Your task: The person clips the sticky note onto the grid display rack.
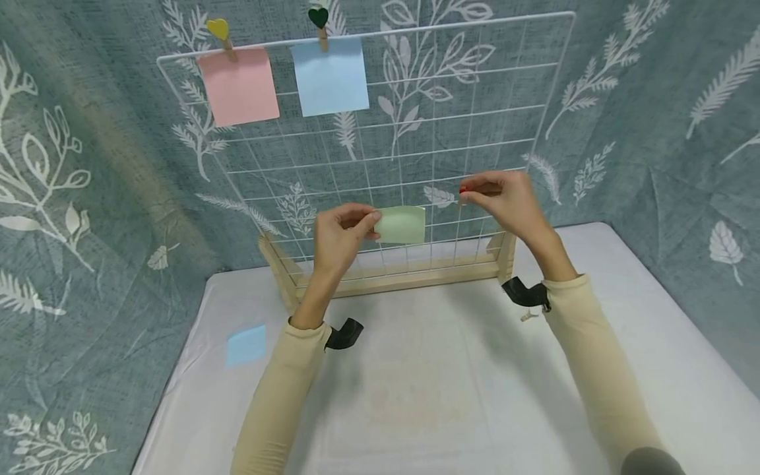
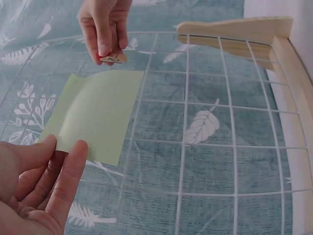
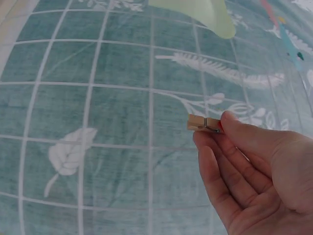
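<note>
In the head view my left hand [image 1: 338,237] pinches a green sticky note [image 1: 402,225] by its left edge, in front of the wire grid. The left wrist view shows this note [image 2: 100,115] slightly bent, thumb and fingers at its near edge. To the right, my right hand [image 1: 501,201] holds a small wooden clothespin with a red piece on it. In the right wrist view the clothespin [image 3: 204,123] is pinched between thumb and fingertips, its wooden tip pointing away from the hand. Note and clothespin are apart.
A white wire grid [image 1: 463,115] stands in a wooden base [image 1: 404,277]. Clothespins with yellow [image 1: 218,29] and dark green hearts [image 1: 318,17] clip a pink note [image 1: 239,86] and a blue note [image 1: 330,76] to its top bar. Another blue note [image 1: 246,346] and a clothespin [image 1: 528,316] lie on the table.
</note>
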Demonstrator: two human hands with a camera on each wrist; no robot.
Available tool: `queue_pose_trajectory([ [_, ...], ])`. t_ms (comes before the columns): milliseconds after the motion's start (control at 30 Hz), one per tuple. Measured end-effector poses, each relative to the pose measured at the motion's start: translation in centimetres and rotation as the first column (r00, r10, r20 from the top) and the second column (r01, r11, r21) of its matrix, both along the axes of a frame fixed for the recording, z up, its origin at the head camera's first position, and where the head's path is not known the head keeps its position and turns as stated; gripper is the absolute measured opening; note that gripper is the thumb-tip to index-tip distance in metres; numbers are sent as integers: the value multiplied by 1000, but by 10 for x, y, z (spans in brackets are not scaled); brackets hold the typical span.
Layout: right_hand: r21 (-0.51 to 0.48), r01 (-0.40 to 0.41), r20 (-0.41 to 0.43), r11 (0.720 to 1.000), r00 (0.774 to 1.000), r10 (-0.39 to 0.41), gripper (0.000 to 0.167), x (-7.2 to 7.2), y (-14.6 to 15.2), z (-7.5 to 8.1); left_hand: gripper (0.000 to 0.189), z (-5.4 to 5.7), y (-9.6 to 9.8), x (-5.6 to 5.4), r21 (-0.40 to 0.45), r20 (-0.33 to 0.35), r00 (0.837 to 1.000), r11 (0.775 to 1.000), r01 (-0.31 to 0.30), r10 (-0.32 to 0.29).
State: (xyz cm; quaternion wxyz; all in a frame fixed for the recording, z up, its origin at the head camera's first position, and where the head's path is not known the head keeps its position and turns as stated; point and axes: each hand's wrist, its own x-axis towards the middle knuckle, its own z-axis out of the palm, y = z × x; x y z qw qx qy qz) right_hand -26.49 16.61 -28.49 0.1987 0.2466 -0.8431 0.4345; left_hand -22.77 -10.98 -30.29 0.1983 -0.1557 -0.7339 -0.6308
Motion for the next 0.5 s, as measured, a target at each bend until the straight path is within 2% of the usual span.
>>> queue_pose_trajectory([
  [133, 5, 30, -6, 1000, 1000, -30, 18, 0, -3, 10, 15, 7, 2, -1, 13, -36, 999, 1000, -13, 14],
  [400, -32, 8, -77, 999, 997, -11, 18, 2, -10, 37, 14, 24, 6, -2, 10, -87, 996, 1000, -11, 12],
  [500, -7, 14, -97, 1000, 995, -15, 18, 1, -13, 48, 13, 31, 8, -3, -12, -121, 993, 1000, -11, 9],
])
